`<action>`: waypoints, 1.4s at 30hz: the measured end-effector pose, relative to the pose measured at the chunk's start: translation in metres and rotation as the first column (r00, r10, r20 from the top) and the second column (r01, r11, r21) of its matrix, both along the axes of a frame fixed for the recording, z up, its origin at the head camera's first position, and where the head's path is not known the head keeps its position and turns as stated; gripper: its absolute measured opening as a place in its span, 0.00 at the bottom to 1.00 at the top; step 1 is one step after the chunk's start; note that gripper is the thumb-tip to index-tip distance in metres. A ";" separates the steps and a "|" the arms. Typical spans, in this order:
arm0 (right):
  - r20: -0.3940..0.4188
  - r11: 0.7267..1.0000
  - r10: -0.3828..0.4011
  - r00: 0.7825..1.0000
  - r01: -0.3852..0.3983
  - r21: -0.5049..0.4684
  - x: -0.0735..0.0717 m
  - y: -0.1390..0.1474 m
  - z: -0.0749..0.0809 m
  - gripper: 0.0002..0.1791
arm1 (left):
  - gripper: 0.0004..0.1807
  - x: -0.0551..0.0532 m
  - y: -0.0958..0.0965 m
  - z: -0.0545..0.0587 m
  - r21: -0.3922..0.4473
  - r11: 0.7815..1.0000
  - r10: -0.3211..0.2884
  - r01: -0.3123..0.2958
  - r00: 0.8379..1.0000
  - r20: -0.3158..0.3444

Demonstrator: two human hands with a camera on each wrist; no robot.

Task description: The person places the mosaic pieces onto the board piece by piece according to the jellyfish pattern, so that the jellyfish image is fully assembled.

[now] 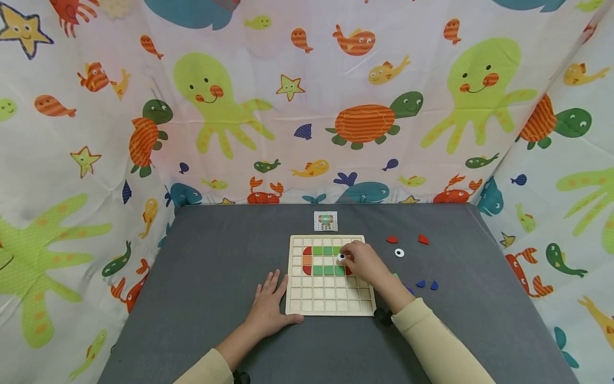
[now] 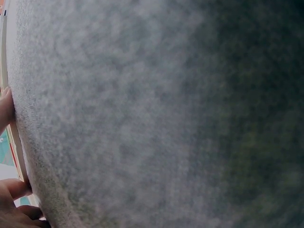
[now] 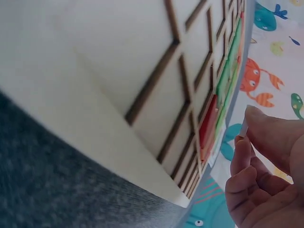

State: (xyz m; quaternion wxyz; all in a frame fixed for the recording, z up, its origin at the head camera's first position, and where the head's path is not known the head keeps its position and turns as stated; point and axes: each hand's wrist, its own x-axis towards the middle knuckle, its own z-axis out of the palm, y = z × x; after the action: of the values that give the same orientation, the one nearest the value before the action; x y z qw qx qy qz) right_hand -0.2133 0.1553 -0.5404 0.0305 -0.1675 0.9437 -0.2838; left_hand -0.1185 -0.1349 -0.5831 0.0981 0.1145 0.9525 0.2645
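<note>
A wooden grid board (image 1: pixel 330 311) lies on the grey table, with red, orange and green tiles (image 1: pixel 324 270) set in its upper cells. My right hand (image 1: pixel 368 265) is over the board's upper right part. Between thumb and finger it pinches a white round eye piece (image 1: pixel 341 257) with a black dot; edge-on, the thin piece (image 3: pixel 244 128) shows in the right wrist view. My left hand (image 1: pixel 269 310) rests at the board's lower left edge, its fingers spread. The left wrist view shows only some fingertips (image 2: pixel 6 110) at the board's side. Cells beneath my right hand are hidden.
A small pattern card (image 1: pixel 325 221) lies behind the board. To the right are two red pieces (image 1: pixel 423 239), another eye piece (image 1: pixel 400 253) and several blue pieces (image 1: pixel 434 285); a green one (image 1: pixel 395 276) is partly behind my right arm. A sea-animal curtain (image 1: pixel 297 160) surrounds the table.
</note>
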 end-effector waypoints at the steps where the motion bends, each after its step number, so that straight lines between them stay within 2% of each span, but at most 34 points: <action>1: 0.008 1.000 -0.002 1.000 0.001 0.004 -0.001 -0.001 -0.001 0.13 | 0.64 0.000 0.000 0.000 -0.003 1.000 0.000 0.000 1.000 -0.001; 14: 0.050 0.998 0.023 0.998 -0.026 0.056 -0.009 -0.006 -0.008 0.11 | 0.64 -0.001 0.000 -0.001 -0.013 1.000 0.004 -0.004 1.000 0.009; 28: 0.086 1.000 0.023 0.996 -0.024 0.005 -0.007 -0.008 -0.004 0.12 | 0.64 -0.001 0.001 -0.003 -0.018 1.000 0.011 -0.011 1.000 0.017; 36: 0.064 0.998 -0.013 0.998 0.016 -0.055 -0.005 0.011 0.006 0.12 | 0.64 -0.001 0.001 -0.003 -0.023 1.000 0.013 -0.013 1.000 0.014; 42: 0.030 0.997 -0.071 0.997 0.071 -0.029 -0.001 0.035 0.015 0.14 | 0.64 0.000 0.001 0.000 -0.012 1.000 0.009 -0.009 1.000 0.016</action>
State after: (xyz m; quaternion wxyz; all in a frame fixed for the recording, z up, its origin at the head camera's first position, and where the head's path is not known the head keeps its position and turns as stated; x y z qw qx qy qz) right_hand -0.2140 0.1900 -0.5255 0.0315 -0.1302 0.9442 -0.3010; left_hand -0.1190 -0.1341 -0.5828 0.1052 0.1075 0.9538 0.2601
